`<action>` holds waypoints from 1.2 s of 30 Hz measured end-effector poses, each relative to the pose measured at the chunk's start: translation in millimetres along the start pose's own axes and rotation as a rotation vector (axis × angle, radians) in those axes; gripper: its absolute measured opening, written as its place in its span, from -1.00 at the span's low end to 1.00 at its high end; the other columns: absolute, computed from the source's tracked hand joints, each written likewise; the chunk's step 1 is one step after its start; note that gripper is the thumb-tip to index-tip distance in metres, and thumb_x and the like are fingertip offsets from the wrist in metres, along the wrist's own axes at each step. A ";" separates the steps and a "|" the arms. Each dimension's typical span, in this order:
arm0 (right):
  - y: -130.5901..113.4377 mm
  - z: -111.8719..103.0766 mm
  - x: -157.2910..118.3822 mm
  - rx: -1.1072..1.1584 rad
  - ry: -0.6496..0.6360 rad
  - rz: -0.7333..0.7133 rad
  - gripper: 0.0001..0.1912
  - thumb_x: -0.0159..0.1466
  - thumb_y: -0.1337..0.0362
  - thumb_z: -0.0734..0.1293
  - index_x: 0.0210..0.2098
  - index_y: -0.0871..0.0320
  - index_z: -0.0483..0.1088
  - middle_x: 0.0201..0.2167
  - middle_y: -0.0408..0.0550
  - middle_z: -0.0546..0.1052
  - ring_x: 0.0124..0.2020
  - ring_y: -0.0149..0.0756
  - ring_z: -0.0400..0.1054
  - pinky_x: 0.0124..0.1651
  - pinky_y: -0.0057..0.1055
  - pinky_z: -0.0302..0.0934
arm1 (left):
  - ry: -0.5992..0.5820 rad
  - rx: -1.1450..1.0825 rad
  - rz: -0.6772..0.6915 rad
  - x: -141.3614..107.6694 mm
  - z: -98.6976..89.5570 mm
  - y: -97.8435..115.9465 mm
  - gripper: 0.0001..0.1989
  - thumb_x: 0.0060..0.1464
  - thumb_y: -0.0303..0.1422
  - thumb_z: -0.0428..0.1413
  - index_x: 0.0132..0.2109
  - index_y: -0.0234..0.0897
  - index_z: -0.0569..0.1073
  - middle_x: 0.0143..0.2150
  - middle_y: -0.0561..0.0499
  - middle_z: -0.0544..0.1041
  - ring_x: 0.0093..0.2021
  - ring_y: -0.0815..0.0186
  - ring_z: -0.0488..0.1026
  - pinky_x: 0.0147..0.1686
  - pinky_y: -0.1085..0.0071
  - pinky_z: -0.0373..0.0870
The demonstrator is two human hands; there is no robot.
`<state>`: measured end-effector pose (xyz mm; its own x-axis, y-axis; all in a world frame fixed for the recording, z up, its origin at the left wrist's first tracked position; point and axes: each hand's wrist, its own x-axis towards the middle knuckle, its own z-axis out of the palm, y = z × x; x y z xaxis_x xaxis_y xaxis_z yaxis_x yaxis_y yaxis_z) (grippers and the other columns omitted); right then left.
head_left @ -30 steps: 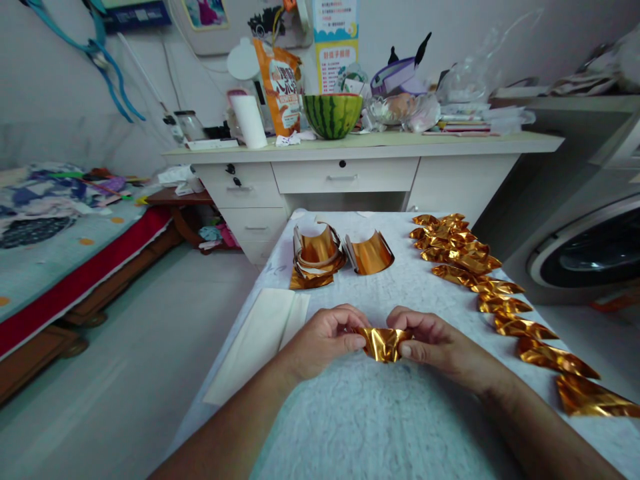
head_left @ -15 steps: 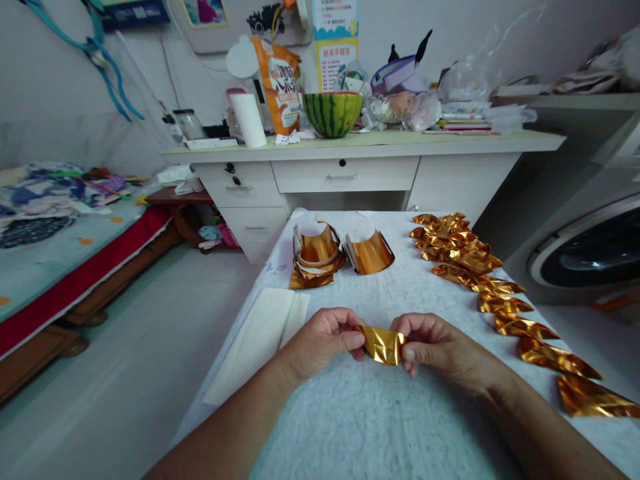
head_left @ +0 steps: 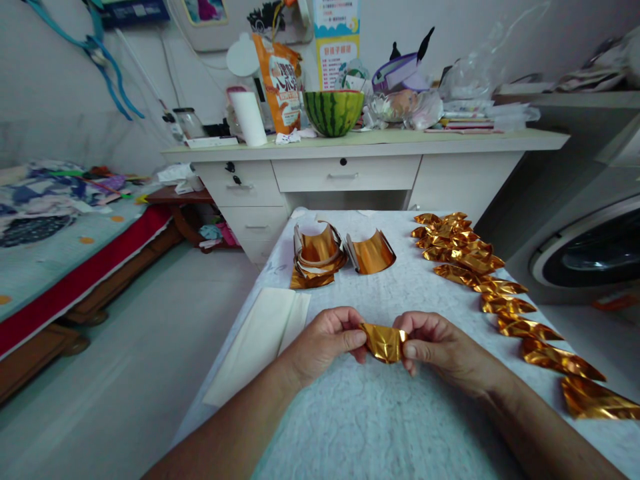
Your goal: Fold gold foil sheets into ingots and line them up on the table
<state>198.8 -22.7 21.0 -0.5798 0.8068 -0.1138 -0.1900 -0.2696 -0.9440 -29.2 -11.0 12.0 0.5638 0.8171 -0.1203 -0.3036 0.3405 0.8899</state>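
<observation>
A small folded piece of gold foil paper [head_left: 384,343] is held just above the cloth-covered table, stretched between both hands. My left hand [head_left: 336,337] pinches its left end between thumb and fingers. On the other end, my right hand [head_left: 431,341] grips it the same way. Beyond the hands stand curled stacks of gold foil sheets [head_left: 320,250] and a smaller curved stack [head_left: 374,253]. Along the right side of the table lies a row of folded gold foil pieces [head_left: 517,327], pointed at the ends and heaped together at the far end.
Pale paper sheets [head_left: 255,340] lie by the table's left edge. A white desk [head_left: 350,175] with half a watermelon [head_left: 333,113] and an orange pouch [head_left: 280,87] stands behind. A washing machine [head_left: 590,220] is at the right, a bed [head_left: 75,240] at the left.
Both hands stay in nearly the same place, still holding the gold foil piece. Its lower edge looks slightly more rounded now. The rest of the table is unchanged.
</observation>
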 end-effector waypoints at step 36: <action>-4.0 15.2 -2.1 -0.365 0.150 -0.165 -0.67 0.21 0.17 0.43 -0.11 0.02 0.26 -0.18 -0.11 0.38 -0.19 -0.32 0.31 -0.24 -0.43 0.22 | 0.078 0.052 0.054 1.5 -0.2 0.7 -0.74 -0.04 -0.30 0.32 -0.19 -0.31 0.56 -0.29 -0.01 0.57 -0.45 0.42 0.47 -0.39 0.49 0.38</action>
<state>188.7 -31.3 29.8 -0.4385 0.8982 0.0295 0.0384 0.0515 -0.9979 -28.7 -9.6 12.3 0.4853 0.8682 -0.1039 -0.2907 0.2723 0.9173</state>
